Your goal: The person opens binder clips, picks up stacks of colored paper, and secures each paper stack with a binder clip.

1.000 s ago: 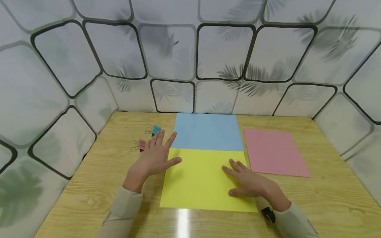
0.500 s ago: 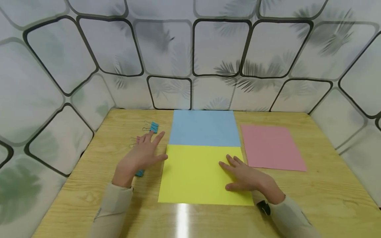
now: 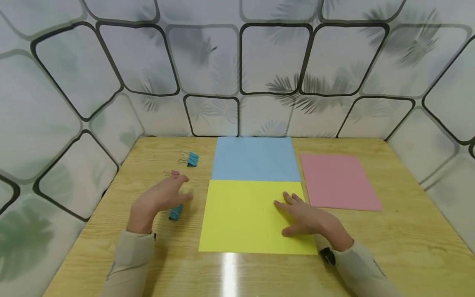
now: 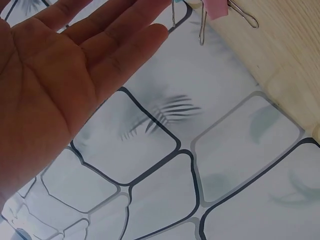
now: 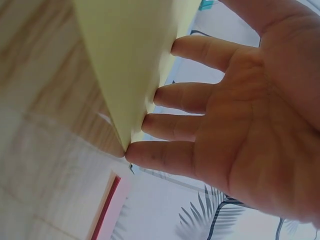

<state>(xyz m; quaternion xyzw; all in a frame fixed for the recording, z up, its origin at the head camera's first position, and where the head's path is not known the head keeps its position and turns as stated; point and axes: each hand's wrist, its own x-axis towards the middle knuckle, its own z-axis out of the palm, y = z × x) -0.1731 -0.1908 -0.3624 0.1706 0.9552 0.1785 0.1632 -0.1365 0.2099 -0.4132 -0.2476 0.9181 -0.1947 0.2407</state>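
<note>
My right hand (image 3: pixel 306 218) rests its spread fingertips on a yellow sheet of paper (image 3: pixel 241 218); the right wrist view shows the fingertips touching the yellow sheet (image 5: pixel 125 55). My left hand (image 3: pixel 161 198) is over the left part of the table, fingers extended and holding nothing. Around it lie three binder clips: a blue binder clip (image 3: pixel 192 159) beyond it, a pink binder clip (image 3: pixel 175 173) partly hidden behind the fingers, and another blue binder clip (image 3: pixel 175 213) just below the thumb. In the left wrist view the pink clip (image 4: pixel 216 9) shows past the fingers.
A light blue sheet (image 3: pixel 256 159) lies directly behind the yellow one, their edges meeting. To the right is a pink sheet (image 3: pixel 339 181). The wooden table (image 3: pixel 415 247) is bounded at the back and sides by patterned white walls (image 3: pixel 274 62).
My left hand has moved left, off the yellow sheet's edge and over the clips, uncovering the nearer blue clip. The right hand stays on the yellow sheet. The head view has shifted slightly.
</note>
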